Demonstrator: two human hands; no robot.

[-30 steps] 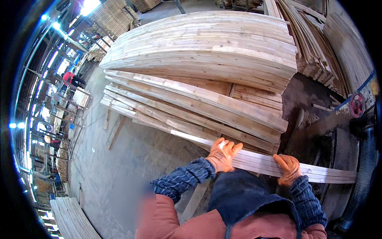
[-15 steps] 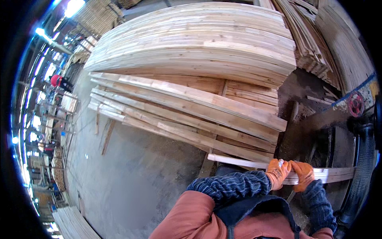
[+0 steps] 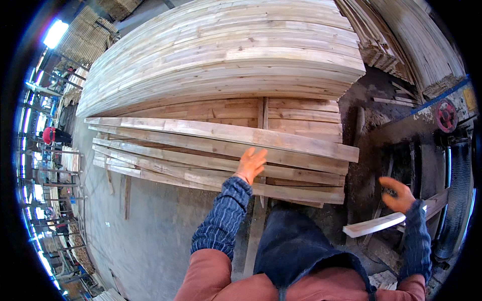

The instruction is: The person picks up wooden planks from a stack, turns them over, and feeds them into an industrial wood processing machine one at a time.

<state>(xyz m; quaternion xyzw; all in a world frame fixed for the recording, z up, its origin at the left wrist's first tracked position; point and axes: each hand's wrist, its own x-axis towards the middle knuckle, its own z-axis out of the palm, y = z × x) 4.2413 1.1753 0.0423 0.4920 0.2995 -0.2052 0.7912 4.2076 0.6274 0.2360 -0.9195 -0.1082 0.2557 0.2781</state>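
Observation:
My left hand (image 3: 251,164), in an orange work glove, reaches over a group of loose long boards (image 3: 211,146). Its fingers are apart with nothing in them; whether the fingertips touch a board I cannot tell. Off to the right, my right hand (image 3: 396,194), gloved the same way, is open with its fingers loosely bent and holds nothing. Below it, a pale wooden board (image 3: 374,224) sticks out toward me, partly hidden behind my right forearm, its far end near the machine's black roller (image 3: 454,195).
A large neat stack of planks (image 3: 221,55) rises behind the loose boards. At right stands a machine with a red handwheel (image 3: 446,116). More timber bundles (image 3: 381,45) stand at the back right. Far left, a person in red (image 3: 48,135) is among racks.
Both hands have let go of the board they held near the machine. My left hand has moved left and forward over the loose boards. The released board now lies closer to the roller.

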